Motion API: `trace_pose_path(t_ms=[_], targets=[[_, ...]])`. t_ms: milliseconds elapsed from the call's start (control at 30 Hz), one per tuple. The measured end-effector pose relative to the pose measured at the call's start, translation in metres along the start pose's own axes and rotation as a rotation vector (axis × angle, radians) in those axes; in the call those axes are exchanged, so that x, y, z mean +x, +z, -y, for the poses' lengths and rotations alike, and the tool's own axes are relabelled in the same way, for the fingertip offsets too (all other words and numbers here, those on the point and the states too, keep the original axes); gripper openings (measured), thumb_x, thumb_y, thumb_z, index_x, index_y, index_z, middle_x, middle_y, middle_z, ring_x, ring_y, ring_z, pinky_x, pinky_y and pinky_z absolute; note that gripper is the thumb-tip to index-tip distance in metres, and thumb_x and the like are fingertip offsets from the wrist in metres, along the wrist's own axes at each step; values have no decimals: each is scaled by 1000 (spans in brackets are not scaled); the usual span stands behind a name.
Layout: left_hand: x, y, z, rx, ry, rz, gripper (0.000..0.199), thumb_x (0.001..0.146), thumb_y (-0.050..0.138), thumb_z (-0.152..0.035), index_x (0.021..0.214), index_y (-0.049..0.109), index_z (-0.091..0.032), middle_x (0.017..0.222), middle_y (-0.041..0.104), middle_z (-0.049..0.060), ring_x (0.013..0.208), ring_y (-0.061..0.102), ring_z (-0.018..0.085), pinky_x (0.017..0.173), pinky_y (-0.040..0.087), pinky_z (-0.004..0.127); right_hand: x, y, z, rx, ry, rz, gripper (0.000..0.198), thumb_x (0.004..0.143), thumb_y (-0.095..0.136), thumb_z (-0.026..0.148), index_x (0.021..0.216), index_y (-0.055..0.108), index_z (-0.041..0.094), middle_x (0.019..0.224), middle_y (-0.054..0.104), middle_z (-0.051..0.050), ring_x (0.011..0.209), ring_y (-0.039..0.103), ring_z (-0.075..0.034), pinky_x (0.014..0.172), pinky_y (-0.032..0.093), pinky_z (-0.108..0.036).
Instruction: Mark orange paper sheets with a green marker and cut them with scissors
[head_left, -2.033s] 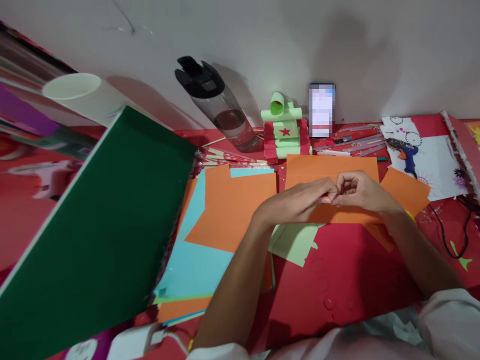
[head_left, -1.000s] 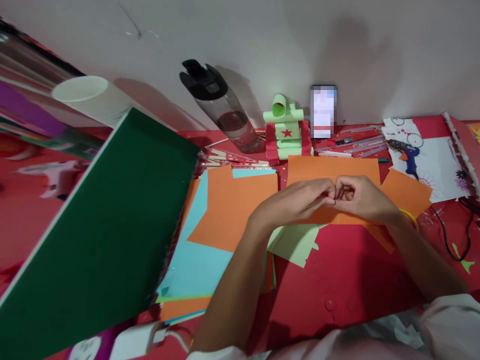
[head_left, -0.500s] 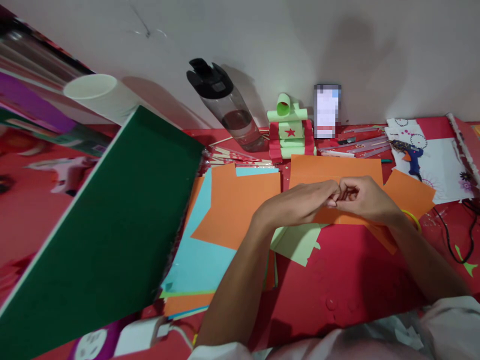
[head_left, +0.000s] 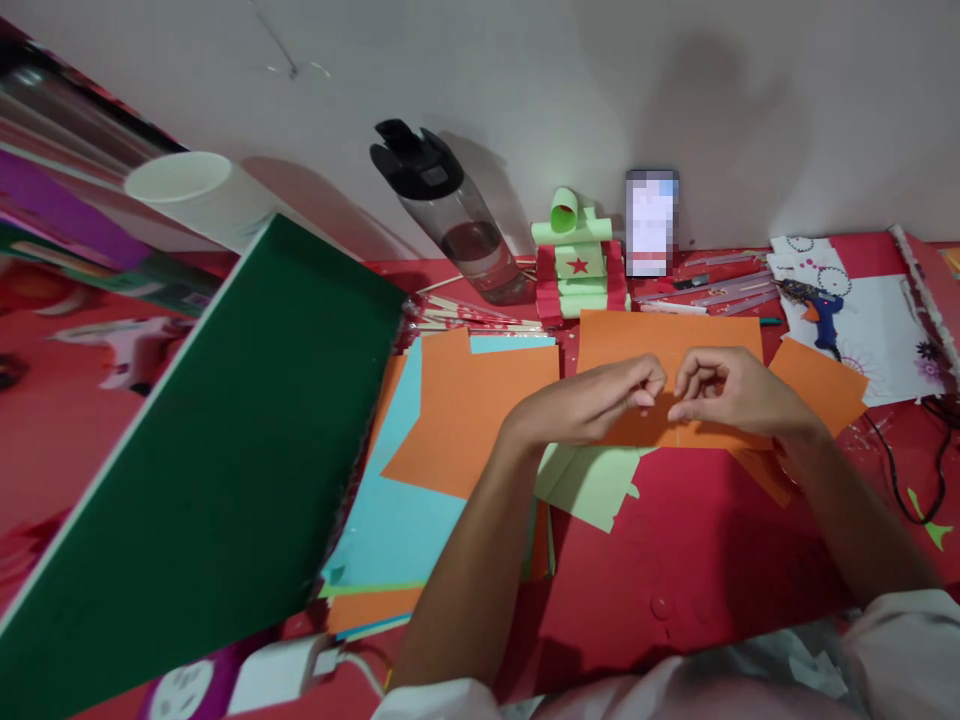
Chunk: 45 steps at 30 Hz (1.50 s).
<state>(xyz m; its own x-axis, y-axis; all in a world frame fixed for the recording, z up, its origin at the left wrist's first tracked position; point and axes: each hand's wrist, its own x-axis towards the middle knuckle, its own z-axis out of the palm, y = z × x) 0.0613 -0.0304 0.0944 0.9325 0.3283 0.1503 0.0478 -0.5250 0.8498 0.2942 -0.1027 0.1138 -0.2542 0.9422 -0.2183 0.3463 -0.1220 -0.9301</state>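
Observation:
Both hands hover over a creased orange paper sheet (head_left: 671, 330), a small gap between them. My left hand (head_left: 611, 392) has its fingers curled into a loose fist with the thumb tucked below; nothing shows in it. Facing it, my right hand (head_left: 727, 395) is loosely curved, thumb and fingertips apart, holding nothing visible. A pale green paper piece (head_left: 592, 485) lies under the left wrist. Beyond the sheet stands a paper model (head_left: 579, 265) of green and red rolls with a red star.
A dark green board (head_left: 225, 450) leans at left beside stacked orange and blue paper (head_left: 397, 530). A water bottle (head_left: 465, 230) and a phone (head_left: 651, 222) stand by the wall. Glue sticks (head_left: 720, 285) and a blue glue gun (head_left: 823, 315) lie at right; a charger (head_left: 277, 672) sits front left.
My hands were touching at the fingers and have come slightly apart. The right fingers have loosened from a closed curl. The papers and other objects stay in place.

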Motion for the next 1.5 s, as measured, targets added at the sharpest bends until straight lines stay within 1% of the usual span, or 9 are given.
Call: trace_pose_path(t_ms=[167, 267, 467, 600, 833, 967, 1133, 1367, 1500], targets=[[-16, -15, 6, -22, -61, -155, 27, 112, 39, -46, 100, 48, -23, 97, 60, 5, 88, 62, 18, 81, 52, 31, -5, -9, 5, -27, -1, -89, 35, 73, 95, 41, 79, 68, 21, 72, 72, -2, 66, 67, -17, 55, 47, -25], [-27, -27, 9, 59, -147, -280, 25, 109, 48, -46, 99, 52, -23, 97, 64, 6, 87, 65, 19, 78, 54, 31, -6, -7, 6, -20, -28, -94, 35, 72, 95, 41, 77, 68, 21, 70, 70, -1, 65, 66, -16, 56, 48, -26], [-40, -41, 20, 472, -577, -410, 4, 100, 55, -28, 99, 57, -25, 97, 73, 5, 87, 70, 24, 75, 50, 35, -6, -5, 7, -42, -75, -91, 34, 75, 93, 42, 77, 68, 20, 70, 65, 1, 63, 59, -13, 57, 45, -26], [-42, -41, 30, 669, -761, -401, 9, 97, 60, -27, 106, 61, -27, 94, 76, 5, 89, 71, 30, 79, 47, 38, -4, -6, 5, -92, -155, -145, 30, 80, 90, 42, 78, 69, 21, 78, 67, -1, 66, 55, -14, 58, 45, -27], [-46, -39, 49, 775, -772, -449, 9, 97, 58, -30, 92, 65, -27, 74, 70, 6, 74, 67, 33, 71, 43, 38, -3, -9, 4, -96, -270, -263, 27, 85, 85, 41, 74, 69, 23, 79, 65, -3, 72, 57, -17, 61, 48, -31], [-48, -38, 54, 755, -797, -481, 11, 96, 57, -25, 99, 67, -27, 78, 72, 8, 77, 68, 34, 73, 43, 39, -3, -13, 2, -120, -338, -313, 21, 86, 82, 35, 73, 71, 24, 78, 65, -3, 71, 56, -17, 60, 45, -32], [-41, -30, 55, 759, -794, -419, 16, 99, 52, -27, 104, 67, -26, 87, 76, 10, 86, 71, 35, 71, 43, 37, -3, -20, -2, -141, -411, -325, 19, 87, 80, 26, 70, 70, 24, 75, 65, -2, 65, 53, -15, 57, 40, -31], [-18, -8, 55, 667, -754, -375, 18, 102, 54, -29, 117, 62, -24, 112, 79, 13, 99, 72, 33, 70, 42, 36, 1, -28, -12, -258, -393, -348, 18, 84, 78, 25, 68, 71, 24, 72, 65, -1, 64, 54, -16, 59, 39, -32], [-12, -2, 61, 612, -730, -430, 17, 100, 55, -24, 115, 62, -22, 109, 76, 14, 102, 70, 33, 72, 44, 37, 5, -35, -19, -280, -358, -382, 17, 83, 78, 26, 67, 73, 24, 72, 64, -1, 63, 53, -16, 60, 40, -32]])
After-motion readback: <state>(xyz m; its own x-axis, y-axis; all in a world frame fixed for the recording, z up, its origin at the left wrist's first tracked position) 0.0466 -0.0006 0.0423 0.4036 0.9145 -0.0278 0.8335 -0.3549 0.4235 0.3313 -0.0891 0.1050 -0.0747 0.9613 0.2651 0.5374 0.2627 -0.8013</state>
